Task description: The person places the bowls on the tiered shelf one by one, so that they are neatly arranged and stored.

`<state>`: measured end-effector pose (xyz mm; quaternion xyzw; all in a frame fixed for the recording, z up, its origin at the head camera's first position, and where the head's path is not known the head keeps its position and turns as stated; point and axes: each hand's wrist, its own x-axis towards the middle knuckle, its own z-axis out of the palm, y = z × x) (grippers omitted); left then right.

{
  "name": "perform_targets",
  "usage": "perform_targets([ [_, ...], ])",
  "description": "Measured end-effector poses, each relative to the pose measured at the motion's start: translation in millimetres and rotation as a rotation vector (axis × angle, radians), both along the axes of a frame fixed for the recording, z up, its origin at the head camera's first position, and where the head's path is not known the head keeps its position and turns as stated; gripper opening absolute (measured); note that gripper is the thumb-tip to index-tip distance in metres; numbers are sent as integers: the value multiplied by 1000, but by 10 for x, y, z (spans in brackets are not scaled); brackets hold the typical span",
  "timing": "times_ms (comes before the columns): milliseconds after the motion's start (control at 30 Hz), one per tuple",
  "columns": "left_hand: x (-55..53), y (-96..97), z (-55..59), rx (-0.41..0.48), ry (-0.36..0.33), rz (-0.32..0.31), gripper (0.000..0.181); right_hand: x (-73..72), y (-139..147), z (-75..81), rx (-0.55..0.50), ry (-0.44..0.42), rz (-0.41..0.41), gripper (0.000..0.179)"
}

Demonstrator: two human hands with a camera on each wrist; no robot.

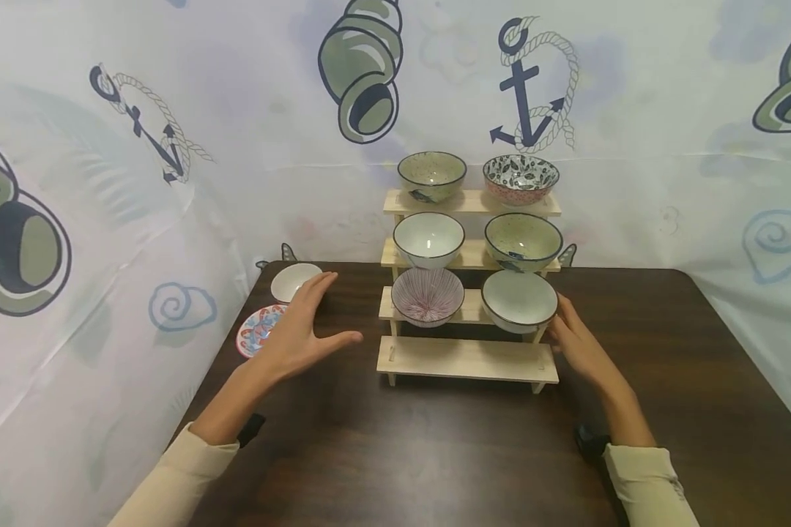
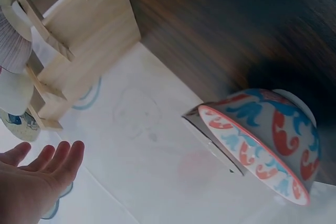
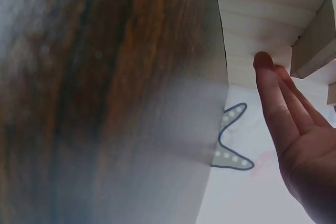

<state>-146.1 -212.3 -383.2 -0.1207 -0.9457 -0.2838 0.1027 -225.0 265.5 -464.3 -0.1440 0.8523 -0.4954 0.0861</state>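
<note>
My left hand (image 1: 293,340), fingers spread and holding nothing, hovers over the left of the table. Below it are a red-and-blue patterned bowl (image 2: 294,124), partly hidden in the head view, and a small white bowl (image 1: 294,279). My right hand (image 1: 587,355) is beside the right end of a stepped wooden stand (image 1: 464,359), close to a white bowl (image 1: 519,298) with a dark rim. Its fingers (image 3: 275,108) look straight in the right wrist view; whether they touch the stand or bowl, I cannot tell. A purple-striped bowl (image 1: 428,296) sits left of the white one.
Higher steps carry another white bowl (image 1: 428,238), a green bowl (image 1: 524,240), a beige bowl (image 1: 431,176) and a leaf-patterned bowl (image 1: 521,179). The stand's lowest step holds no bowl. A patterned cloth (image 1: 270,110) hangs behind the dark wooden table (image 1: 402,446).
</note>
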Motion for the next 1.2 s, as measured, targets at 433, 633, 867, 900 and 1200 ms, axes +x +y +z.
perform_targets([
  [433,26,-181,-73,-20,28,55,109,-58,-7,-21,16,3,6,65],
  [633,0,-281,-158,-37,10,82,108,-48,-7,-16,9,-8,8,65],
  [867,12,-402,-226,-38,5,116,109,-44,-17,-12,-13,-3,5,63],
  [900,13,-422,-237,-39,4,124,108,-45,-19,-12,-15,0,3,62],
  [1200,-1,-582,-346,-109,11,215,107,-39,-12,-15,-15,-10,4,63],
])
